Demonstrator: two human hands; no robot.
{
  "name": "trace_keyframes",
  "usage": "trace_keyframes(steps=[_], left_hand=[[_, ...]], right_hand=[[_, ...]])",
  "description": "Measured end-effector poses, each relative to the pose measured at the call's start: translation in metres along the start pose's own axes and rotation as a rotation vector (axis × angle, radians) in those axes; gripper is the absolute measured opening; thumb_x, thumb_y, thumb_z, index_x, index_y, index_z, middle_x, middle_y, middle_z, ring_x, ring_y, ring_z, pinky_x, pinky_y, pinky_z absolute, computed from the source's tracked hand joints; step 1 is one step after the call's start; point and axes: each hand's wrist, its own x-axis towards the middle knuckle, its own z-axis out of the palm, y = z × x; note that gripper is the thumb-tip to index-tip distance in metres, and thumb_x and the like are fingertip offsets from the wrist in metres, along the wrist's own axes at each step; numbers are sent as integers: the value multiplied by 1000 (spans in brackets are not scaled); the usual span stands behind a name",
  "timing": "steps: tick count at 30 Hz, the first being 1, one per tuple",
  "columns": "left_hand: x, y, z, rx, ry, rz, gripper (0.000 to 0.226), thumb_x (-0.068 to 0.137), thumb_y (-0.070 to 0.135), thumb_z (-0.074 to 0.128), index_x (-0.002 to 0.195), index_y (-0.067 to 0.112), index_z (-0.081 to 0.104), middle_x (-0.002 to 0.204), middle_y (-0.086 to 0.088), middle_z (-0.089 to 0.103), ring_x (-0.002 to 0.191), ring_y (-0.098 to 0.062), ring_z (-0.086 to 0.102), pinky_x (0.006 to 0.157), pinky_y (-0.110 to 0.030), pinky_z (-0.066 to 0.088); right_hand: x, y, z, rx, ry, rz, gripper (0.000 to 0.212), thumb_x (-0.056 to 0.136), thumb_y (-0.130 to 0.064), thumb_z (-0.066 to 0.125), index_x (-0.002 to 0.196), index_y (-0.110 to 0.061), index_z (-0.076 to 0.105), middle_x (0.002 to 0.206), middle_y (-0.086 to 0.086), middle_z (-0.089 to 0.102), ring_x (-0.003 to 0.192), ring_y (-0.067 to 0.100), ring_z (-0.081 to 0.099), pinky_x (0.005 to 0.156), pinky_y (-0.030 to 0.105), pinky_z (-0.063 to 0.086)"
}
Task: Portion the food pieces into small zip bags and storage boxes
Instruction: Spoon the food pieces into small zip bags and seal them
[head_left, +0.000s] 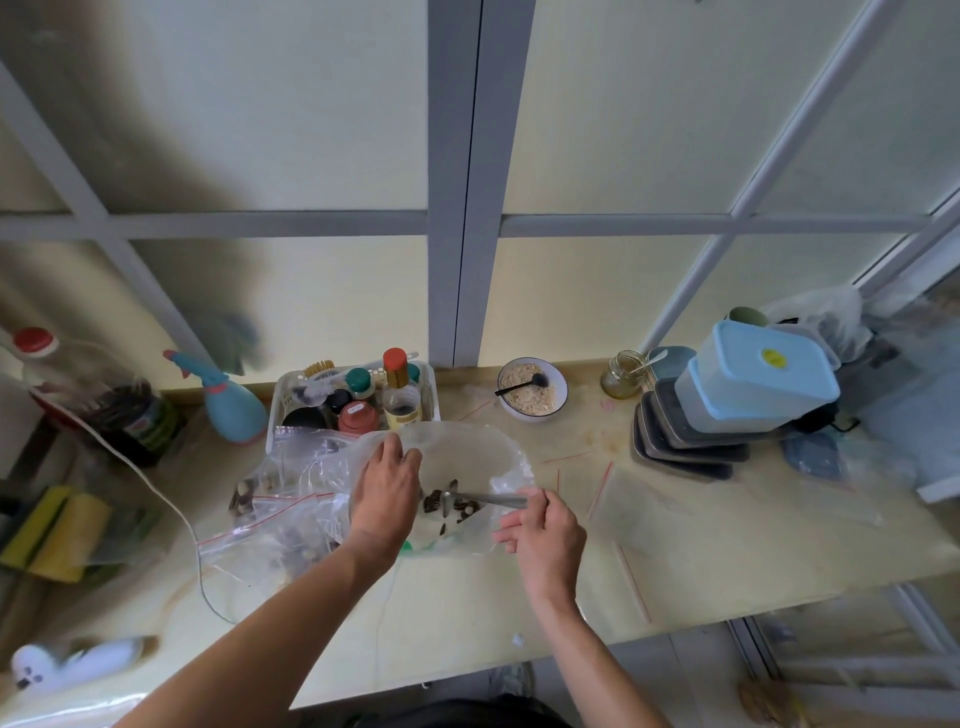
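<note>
I am standing in a home kitchen corner: my pale yellow table (675, 545) is carrying a white plastic basket of sauce and seasoning bottles (353, 400), a white bowl of oats (532, 388), stacked lidded storage boxes (748, 389), and yellow sponges (57, 530) are lying nearby.

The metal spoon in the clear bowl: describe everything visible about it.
The metal spoon is shiny and silver-coloured. It lies nearly level, handle pointing right, bowl end left among dark food pieces in the clear bowl. The right hand pinches the handle's end in its fingers; the left hand rests on the bowl's left rim.
</note>
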Motion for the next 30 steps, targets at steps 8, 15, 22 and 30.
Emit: trace_keyframes(steps=[8, 15, 22, 30], left_hand=[[3, 2, 0, 93, -33, 8, 33, 85, 10, 69, 116, 16, 61, 119, -9, 50, 106, -23, 50, 92, -31, 48], [3, -6, 6, 126, -36, -7, 36, 89, 15, 66, 124, 16, 57, 123, -9, 47, 111, -23, 46, 97, -32, 46], [4, -8, 11, 107, -34, 0, 35, 92, 12, 58, 127, 16, 54, 127, -10, 46, 116, -24, 44, 101, -33, 43], [3, -11, 18, 92, -43, 8, 30, 88, 25, 65, 116, 16, 57, 117, -10, 52, 108, -24, 47, 97, -35, 45]], right_hand=[[-5, 10, 25, 58, -154, 57, 30, 111, -18, 35, 106, -12, 65, 72, 10, 75, 61, 27, 75, 53, 31, 55], [5, 30, 23, 198, -176, 228, 29, 111, -15, 36, 108, -5, 64, 78, 17, 76, 68, 36, 76, 53, 32, 53], [8, 37, 17, 131, -145, 238, 28, 111, -18, 38, 106, -7, 64, 74, 16, 76, 66, 35, 76, 55, 33, 52], [18, 11, -20, -26, -32, 131, 26, 110, -18, 39, 101, -16, 64, 68, 12, 74, 58, 28, 74, 51, 32, 54]])
